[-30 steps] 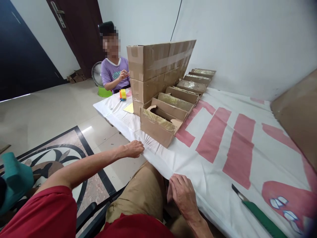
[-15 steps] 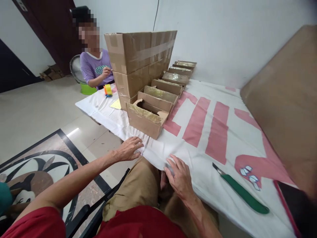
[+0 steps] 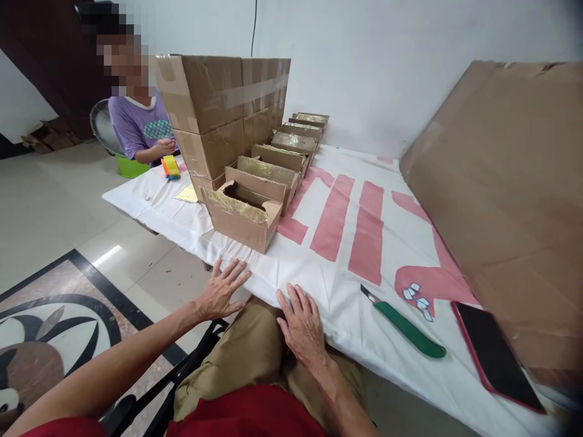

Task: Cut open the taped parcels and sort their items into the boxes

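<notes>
My left hand rests at the table's near edge with its fingers spread, holding nothing. Beside it, my right hand lies on the white-and-pink tablecloth at the same edge, fingers stretched out, also without anything in it. Just beyond my left hand is an open cardboard tray, the nearest of a row of similar cut-open boxes running toward the wall. To the right of my right hand lies a utility knife with a green handle, its blade pointing away from me.
Taped cardboard boxes are stacked at the left. Beyond them sits a person in a purple shirt, near a tape dispenser and yellow paper. A phone in a red case lies at right, before a large cardboard sheet.
My fingers have spread and flattened along the table edge. My view has turned rightward, showing more of the phone and cardboard sheet. The other person's hand has lowered.
</notes>
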Demonstrator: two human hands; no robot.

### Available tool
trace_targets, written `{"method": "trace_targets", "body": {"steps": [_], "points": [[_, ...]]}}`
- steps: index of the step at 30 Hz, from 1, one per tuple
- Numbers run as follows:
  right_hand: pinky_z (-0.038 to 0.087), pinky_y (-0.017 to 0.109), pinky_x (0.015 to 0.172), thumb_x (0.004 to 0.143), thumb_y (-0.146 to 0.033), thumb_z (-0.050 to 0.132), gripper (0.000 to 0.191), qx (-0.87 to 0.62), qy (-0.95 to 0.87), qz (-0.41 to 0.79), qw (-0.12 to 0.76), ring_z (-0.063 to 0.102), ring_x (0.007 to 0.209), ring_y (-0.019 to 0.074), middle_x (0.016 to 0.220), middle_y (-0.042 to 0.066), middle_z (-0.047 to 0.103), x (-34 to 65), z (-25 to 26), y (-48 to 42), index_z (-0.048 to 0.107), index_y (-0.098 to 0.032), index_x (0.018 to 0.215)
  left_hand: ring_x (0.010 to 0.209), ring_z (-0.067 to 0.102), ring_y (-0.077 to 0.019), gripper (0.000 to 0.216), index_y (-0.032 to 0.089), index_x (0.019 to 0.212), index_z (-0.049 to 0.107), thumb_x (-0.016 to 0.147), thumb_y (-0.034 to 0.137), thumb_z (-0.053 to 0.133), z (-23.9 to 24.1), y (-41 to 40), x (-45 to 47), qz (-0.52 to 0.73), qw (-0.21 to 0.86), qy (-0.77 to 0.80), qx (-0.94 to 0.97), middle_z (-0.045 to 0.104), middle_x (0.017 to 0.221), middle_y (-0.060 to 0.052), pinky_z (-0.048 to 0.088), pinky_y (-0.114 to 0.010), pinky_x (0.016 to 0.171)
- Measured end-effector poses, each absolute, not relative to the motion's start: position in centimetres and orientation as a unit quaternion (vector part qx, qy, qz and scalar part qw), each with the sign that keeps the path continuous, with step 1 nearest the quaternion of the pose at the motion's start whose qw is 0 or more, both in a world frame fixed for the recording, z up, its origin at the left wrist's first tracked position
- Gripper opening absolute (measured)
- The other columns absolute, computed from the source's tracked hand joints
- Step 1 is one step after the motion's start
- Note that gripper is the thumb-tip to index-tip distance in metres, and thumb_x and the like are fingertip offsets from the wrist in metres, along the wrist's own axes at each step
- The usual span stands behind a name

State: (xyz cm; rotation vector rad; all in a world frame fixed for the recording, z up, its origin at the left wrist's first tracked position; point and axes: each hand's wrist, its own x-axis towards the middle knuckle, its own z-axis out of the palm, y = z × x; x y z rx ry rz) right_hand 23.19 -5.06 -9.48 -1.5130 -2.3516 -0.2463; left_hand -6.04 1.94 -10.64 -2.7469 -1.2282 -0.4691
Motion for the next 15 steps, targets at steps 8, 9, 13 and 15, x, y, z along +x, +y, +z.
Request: {"method": "trace_targets", "body": {"steps": [8, 9, 13, 15], "points": [[0.031, 0.049, 0.116, 0.090, -0.036, 0.075, 0.063, -0.525, -0.826, -0.111, 0.172, 0.046, 0.143, 0.0335, 0.156, 0.014, 0.055, 23.2, -10.1, -5.1, 0.056, -0.024, 0.150, 0.156, 0.032, -0.0393, 0.086, 0.020, 0.164, 0.034, 0.094, 0.067, 0.052, -11.4, 1.4, -5.6, -0.178, 0.083, -0.408, -0.892, 0.041, 0.167, -0.017, -0.011, -0.060, 0.127], [0.031, 0.049, 0.116, 0.090, -0.036, 0.075, 0.063, -0.525, -0.825, -0.116, 0.172, 0.046, 0.142, 0.0336, 0.156, 0.014, 0.055, 23.1, -10.2, -5.2, 0.056, -0.024, 0.149, 0.156, 0.032, -0.0390, 0.085, 0.021, 0.164, 0.034, 0.095, 0.068, 0.052, -11.5, 1.4, -5.6, -0.181, 0.082, -0.410, -0.890, 0.041, 0.167, -0.016, -0.011, -0.060, 0.127], [0.029, 0.049, 0.118, 0.089, -0.033, 0.075, 0.065, -0.524, -0.820, -0.141, 0.179, 0.046, 0.143, 0.0332, 0.156, 0.014, 0.055, 22.8, -10.8, -5.8, 0.055, -0.022, 0.150, 0.155, 0.034, -0.0375, 0.079, 0.024, 0.163, 0.036, 0.096, 0.065, 0.051, -11.9, 1.5, -5.5, -0.196, 0.076, -0.421, -0.883, 0.044, 0.165, -0.015, -0.009, -0.060, 0.127], [0.025, 0.049, 0.121, 0.088, -0.032, 0.074, 0.067, -0.522, -0.819, -0.153, 0.182, 0.044, 0.145, 0.0330, 0.158, 0.015, 0.053, 22.7, -11.1, -6.4, 0.053, -0.020, 0.151, 0.155, 0.035, -0.0370, 0.077, 0.024, 0.161, 0.040, 0.097, 0.063, 0.051, -12.1, 1.3, -5.6, -0.201, 0.083, -0.421, -0.880, 0.045, 0.165, -0.015, -0.008, -0.059, 0.128]]}}
